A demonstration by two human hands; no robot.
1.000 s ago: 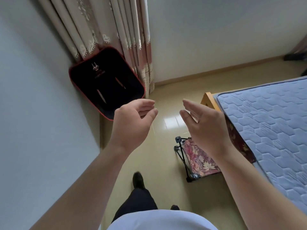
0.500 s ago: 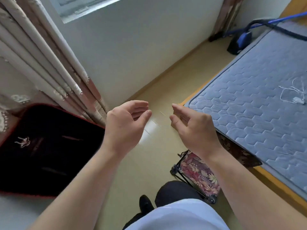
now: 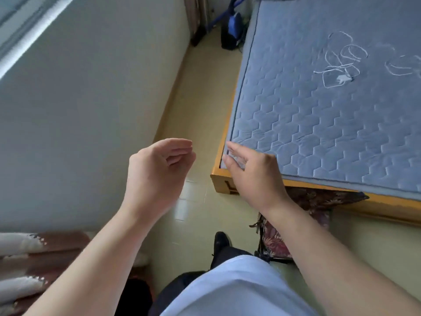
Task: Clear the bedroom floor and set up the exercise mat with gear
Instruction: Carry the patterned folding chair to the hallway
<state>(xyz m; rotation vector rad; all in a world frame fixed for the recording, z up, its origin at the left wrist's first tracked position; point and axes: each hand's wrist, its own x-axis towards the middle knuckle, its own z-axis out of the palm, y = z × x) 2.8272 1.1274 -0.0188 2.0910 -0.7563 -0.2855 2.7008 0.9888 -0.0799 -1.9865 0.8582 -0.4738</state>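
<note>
My left hand [image 3: 157,176] hangs in the air over the beige floor [image 3: 200,106], fingers loosely curled, holding nothing. My right hand [image 3: 252,176] is raised beside it, over the near corner of the bed, fingers relaxed and empty. A floral folding stool [image 3: 275,242] lies on the floor under my right forearm, against the bed. White cords [image 3: 339,62] lie loose on the blue quilted mattress [image 3: 319,124]. No exercise mat shows in view.
The wooden bed frame [image 3: 218,179] fills the right side. A grey wall [image 3: 91,110] runs along the left, leaving a narrow floor strip. A blue and black object [image 3: 232,30] stands at the strip's far end. Curtain folds [image 3: 25,265] sit at lower left.
The view has swung right, from the black and red cushion by the curtain to the bed and the floor strip. Both hands stay raised and empty.
</note>
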